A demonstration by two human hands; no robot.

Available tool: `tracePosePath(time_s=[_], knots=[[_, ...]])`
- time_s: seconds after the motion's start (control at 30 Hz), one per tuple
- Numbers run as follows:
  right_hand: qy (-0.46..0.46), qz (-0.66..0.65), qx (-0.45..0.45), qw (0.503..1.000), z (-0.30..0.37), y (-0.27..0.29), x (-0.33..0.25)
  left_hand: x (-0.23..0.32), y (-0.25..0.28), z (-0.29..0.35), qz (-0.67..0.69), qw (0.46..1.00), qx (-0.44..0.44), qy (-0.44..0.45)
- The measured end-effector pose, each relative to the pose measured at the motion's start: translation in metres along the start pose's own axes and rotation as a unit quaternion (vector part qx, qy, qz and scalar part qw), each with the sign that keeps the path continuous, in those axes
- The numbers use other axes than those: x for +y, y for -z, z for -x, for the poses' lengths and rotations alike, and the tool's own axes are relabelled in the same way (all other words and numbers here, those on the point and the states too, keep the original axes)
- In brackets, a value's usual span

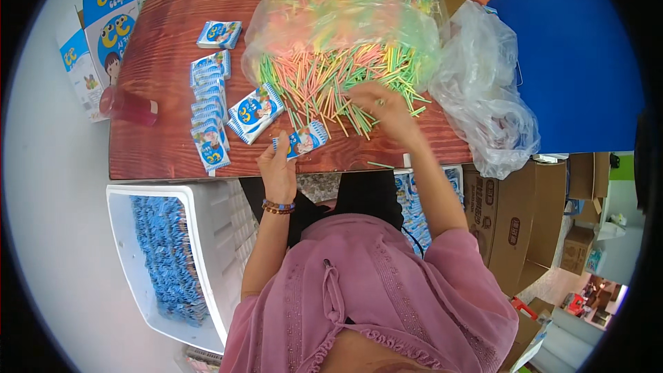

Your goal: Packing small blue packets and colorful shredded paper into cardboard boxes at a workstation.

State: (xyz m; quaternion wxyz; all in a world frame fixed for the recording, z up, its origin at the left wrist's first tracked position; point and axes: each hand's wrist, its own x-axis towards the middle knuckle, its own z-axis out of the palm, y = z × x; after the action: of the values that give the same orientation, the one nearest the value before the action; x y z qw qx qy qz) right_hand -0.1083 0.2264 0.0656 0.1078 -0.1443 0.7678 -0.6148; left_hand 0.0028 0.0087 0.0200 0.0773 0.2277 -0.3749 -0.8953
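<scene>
A small blue-and-white packet (308, 139) is pinched in my left hand (278, 166) near the front edge of the table. My right hand (381, 105) reaches into a heap of thin pink, yellow and green sticks (324, 79), fingers bent down onto them; what they grip, if anything, is hidden. The heap spills out of a clear plastic bag (345, 24) onto the wood. Left of the heap lies a larger blue-and-white packet (256, 113). Beyond it runs an overlapping row of small packets (209, 107), with a short stack of packets (219, 34) behind.
A red-tinted jar (129, 106) lies at the left of the reddish wooden table (162, 155), by printed cartons (107, 34). A white bin (197, 235) full of blue packets stands below left. Crumpled clear plastic (483, 83) and a blue panel (566, 55) are right; cardboard boxes (511, 221) stand below.
</scene>
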Motion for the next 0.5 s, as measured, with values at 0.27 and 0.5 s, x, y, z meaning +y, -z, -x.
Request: tracePosePath(time_s=[0.27, 0.5], knots=[[-0.053, 0.516, 0.222, 0.825, -0.061, 0.079, 0.014, -0.014, 0.016, -0.008, 0.002, 0.999, -0.053, -0.013], [0.099, 0.484, 0.140, 0.858, -0.060, 0.066, 0.003, -0.008, 0.017, -0.010, 0.007, 0.998, -0.065, -0.007]])
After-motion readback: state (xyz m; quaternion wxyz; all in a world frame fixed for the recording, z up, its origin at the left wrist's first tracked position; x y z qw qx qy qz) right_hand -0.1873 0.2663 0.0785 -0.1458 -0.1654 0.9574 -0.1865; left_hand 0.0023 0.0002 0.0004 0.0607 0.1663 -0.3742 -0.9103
